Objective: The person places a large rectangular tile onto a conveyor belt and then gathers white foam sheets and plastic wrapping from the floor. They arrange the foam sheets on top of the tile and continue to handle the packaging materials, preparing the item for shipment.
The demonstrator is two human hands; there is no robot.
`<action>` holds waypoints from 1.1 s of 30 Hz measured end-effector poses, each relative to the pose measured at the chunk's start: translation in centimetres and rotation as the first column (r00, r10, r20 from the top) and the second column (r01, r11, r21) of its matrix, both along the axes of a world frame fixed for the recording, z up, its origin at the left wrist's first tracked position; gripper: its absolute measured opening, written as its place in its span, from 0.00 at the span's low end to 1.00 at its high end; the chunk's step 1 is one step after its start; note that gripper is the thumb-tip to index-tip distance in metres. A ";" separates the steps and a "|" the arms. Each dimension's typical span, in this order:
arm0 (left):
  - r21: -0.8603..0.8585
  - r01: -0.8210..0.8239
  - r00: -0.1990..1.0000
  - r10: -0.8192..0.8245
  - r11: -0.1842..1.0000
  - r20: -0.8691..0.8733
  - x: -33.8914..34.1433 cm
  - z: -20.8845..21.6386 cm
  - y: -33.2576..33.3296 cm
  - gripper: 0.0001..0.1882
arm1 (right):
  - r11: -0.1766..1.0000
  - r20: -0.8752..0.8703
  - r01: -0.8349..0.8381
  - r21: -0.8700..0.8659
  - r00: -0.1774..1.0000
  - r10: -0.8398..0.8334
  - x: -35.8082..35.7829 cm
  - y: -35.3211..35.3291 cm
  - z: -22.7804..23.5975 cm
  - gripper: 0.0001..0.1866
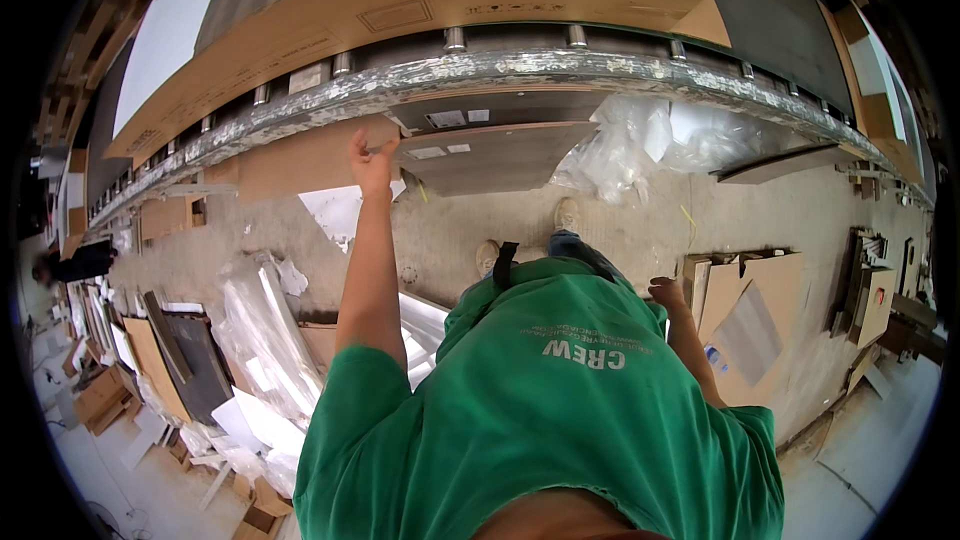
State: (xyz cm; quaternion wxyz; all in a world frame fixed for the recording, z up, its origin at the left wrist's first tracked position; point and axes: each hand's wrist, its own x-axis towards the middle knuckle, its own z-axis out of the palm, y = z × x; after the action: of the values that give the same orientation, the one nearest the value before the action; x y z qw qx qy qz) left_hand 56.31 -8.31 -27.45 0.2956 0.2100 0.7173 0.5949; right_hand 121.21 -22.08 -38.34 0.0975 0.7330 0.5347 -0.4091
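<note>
My left hand [373, 162] reaches forward, fingers apart and holding nothing that I can see. It is beside the left end of a grey-brown panel [500, 162], which leans under the conveyor; whether the thumb touches that edge I cannot tell. Behind this panel stands a second dark panel [520, 108], and both carry white labels. Left of them, by my fingers, is a brown cardboard sheet [300, 162]. My right hand [664, 290] hangs low at my right side, small in view, its fingers mostly hidden. Near it lies a flattened cardboard piece [775, 275].
A roller conveyor with a scuffed metal rail [540, 64] crosses ahead, bearing a long open carton [430, 12]. Crumpled clear plastic [625, 145] lies right of the panels. More plastic wrap [260, 325] and boards [155, 365] are heaped behind on the left. A person [85, 262] is far left.
</note>
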 end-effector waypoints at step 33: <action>-0.367 0.166 0.983 -0.126 0.915 0.131 1.6 2.3 -10.2 0.36 | 0.992 -0.136 0.122 0.043 0.984 -0.115 -2.4 1.1 -1.3 0.16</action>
State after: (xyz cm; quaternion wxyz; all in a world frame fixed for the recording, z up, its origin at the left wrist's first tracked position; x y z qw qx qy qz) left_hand 57.86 -18.55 -25.16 0.4110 0.1711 0.7838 0.4329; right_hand 118.79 -21.00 -39.67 0.0183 0.7369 0.5057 -0.4482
